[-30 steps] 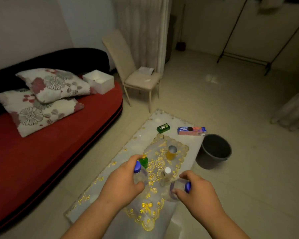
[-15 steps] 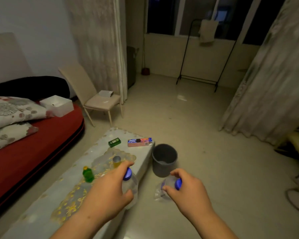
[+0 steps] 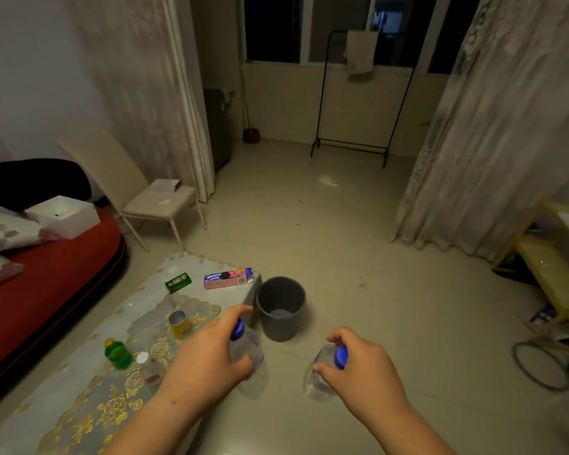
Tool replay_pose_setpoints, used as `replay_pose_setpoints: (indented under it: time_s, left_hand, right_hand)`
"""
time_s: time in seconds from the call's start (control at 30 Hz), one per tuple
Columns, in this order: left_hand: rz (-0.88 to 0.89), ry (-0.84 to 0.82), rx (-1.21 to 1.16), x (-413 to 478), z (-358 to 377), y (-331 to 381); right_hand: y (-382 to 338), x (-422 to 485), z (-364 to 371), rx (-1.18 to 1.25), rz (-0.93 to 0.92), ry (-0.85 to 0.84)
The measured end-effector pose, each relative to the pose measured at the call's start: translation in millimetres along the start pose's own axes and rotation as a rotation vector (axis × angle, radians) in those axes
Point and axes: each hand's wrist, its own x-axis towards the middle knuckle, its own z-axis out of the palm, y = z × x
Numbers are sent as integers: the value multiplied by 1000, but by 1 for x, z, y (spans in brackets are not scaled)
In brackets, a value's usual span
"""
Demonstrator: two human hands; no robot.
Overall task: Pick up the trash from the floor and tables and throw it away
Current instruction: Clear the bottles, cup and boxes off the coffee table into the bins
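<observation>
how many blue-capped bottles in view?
2. One blue-capped bottle in the left hand, one in the right hand. None visible elsewhere.

low table (image 3: pixel 79 382), lace-covered | green box (image 3: pixel 178 283) and biscuit pack (image 3: pixel 228 278) at far end | yellow can (image 3: pixel 179 323) mid-table | green bottle (image 3: pixel 118 353), white-capped bottle (image 3: pixel 149 368) nearer the table's near end

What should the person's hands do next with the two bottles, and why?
Probably carry both forward and drop them in the bin: the left hand and right hand each grip a clear bottle, and the bin stands open just ahead of them.
</observation>
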Motion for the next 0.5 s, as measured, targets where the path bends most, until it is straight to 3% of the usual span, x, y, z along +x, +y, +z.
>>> replay_pose_setpoints:
  time_s: [0.5]
  left_hand:
    - [-16, -109, 45, 299, 54, -60]
  right_hand:
    - [18, 274, 25, -71, 69, -37]
